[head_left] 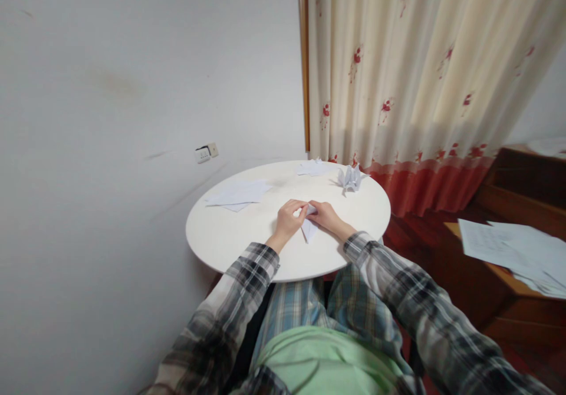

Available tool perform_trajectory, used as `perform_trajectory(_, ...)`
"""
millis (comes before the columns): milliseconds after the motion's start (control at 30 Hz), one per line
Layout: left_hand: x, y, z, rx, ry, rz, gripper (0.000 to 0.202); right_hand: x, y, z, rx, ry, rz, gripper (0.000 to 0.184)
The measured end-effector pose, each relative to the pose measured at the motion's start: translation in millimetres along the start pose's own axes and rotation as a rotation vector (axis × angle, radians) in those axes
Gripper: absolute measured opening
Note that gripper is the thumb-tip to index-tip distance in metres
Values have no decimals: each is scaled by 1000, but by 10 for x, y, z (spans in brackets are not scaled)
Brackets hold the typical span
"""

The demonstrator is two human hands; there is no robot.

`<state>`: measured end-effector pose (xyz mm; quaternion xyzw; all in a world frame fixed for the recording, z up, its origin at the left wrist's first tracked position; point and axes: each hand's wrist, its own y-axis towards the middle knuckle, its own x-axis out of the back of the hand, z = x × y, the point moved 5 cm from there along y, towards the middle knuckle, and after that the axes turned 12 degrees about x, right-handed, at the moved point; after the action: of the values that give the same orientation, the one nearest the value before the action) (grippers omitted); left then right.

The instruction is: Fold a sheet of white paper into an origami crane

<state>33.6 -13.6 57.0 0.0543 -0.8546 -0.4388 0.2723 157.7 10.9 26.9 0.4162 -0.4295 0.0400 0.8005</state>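
Note:
Between my hands is a small folded piece of white paper (310, 231), its pointed end toward me over the round white table. My left hand (290, 218) pinches its upper left part, fingers and thumb pressed together. From the other side my right hand (326, 215) grips the upper right part with bent fingers. The fingertips of both hands nearly meet at the top of the paper and hide some of its folds. A folded paper figure with pointed tips (350, 178) stands beyond my right hand.
Flat white sheets (241, 193) lie on the left of the round table (221, 239), more paper (313, 168) at its far edge. A wall with a socket (203, 155) borders the left. At right, papers (513, 244) cover a wooden cabinet; a flowered curtain (398, 76) hangs behind.

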Motion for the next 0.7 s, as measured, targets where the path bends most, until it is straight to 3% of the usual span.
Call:
perform_trajectory(467,-40,10,81,92,12,57,14,-2,1,-9,-14,-27,19,31)
perform_trajectory(700,-62,17,149,112,19,64,15,-15,1,-14,-27,-57,40,27)
